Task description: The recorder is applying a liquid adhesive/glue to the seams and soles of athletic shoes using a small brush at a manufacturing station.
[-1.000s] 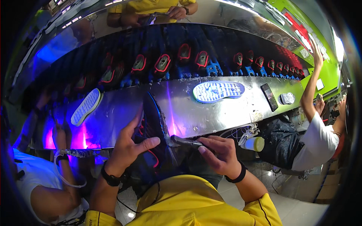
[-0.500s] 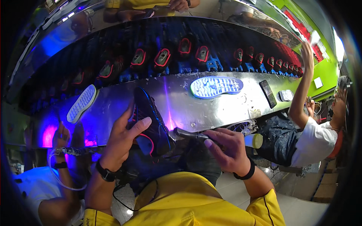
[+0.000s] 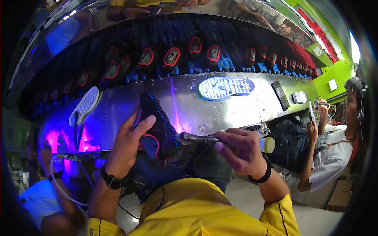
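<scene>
Lowered from its raised reach of half a second ago, a co-worker's arm (image 3: 308, 159) at the right is now folded, its hand at a pale flat object (image 3: 312, 112); against a second ago, the shoe (image 3: 157, 118) has turned to show more of its opening. It is black, with a thin blue line along its right side and bright red trim around the opening, inside which a greyish surface shows. Its toe points away from the person and slightly left, so the long axis runs from far left to near right, heel nearest the body. It is held above the near part of the metal tabletop (image 3: 189, 114), gripped from its left by the left hand (image 3: 130, 141). The right hand (image 3: 246, 153) pinches a dark brush (image 3: 193, 138), its tip at the shoe's right edge, contact too small to confirm. Farther off lie a blue-and-white sole (image 3: 226, 88), a white sole (image 3: 86, 103) and a black phone (image 3: 280, 95).
</scene>
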Demonstrator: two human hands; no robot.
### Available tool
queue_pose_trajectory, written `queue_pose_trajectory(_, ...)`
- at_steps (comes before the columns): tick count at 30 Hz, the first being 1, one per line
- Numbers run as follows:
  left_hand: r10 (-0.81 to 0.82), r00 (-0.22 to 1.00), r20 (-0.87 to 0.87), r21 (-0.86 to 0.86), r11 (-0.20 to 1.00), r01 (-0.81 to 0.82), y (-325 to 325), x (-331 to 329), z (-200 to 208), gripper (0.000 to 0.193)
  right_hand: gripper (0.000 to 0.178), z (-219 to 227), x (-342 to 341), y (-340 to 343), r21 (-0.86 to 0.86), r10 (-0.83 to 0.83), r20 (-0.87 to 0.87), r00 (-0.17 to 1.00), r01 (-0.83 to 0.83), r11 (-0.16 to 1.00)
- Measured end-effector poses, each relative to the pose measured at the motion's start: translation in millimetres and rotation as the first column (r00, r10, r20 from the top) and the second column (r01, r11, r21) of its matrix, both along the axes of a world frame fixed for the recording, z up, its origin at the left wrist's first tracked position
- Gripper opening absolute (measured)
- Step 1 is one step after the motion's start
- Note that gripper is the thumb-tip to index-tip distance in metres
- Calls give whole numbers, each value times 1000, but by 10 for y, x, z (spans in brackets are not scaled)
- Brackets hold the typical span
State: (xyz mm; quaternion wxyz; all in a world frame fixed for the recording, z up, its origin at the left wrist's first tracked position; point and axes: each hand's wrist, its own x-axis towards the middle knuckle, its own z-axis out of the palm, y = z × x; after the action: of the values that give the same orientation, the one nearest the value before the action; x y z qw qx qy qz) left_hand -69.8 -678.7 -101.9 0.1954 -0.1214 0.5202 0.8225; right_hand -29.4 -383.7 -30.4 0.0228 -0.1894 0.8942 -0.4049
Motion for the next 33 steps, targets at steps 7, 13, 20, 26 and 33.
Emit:
queue_pose_trajectory(7, 18, 997, 77, -20, 1000, -17, -19, 10, -29, 52, 26, 106, -178, -39, 50, 63, -170, 983, -55, 997)
queue_pose_trajectory(13, -104, 974, 201, 26, 995, 101, -130, 58, -48, 45, 25, 134, -325, -70, 46, 126, -262, 957, -119, 992)
queue_pose_trajectory(20, -163, 936, 313, 106, 985, 136, -57, 104, -21, 56, 26, 95, -437, -57, 68, 171, -361, 917, -157, 985)
queue_pose_trajectory(26, -340, 857, 388, 401, 899, 175, -286, 230, -456, 67, 31, -45, -505, -74, 7, 177, -370, 912, -188, 982)
queue_pose_trajectory(33, -484, 777, 403, 765, 644, 4, -312, 324, -642, 74, 29, -203, -470, -110, -98, 113, -269, 957, -144, 985)
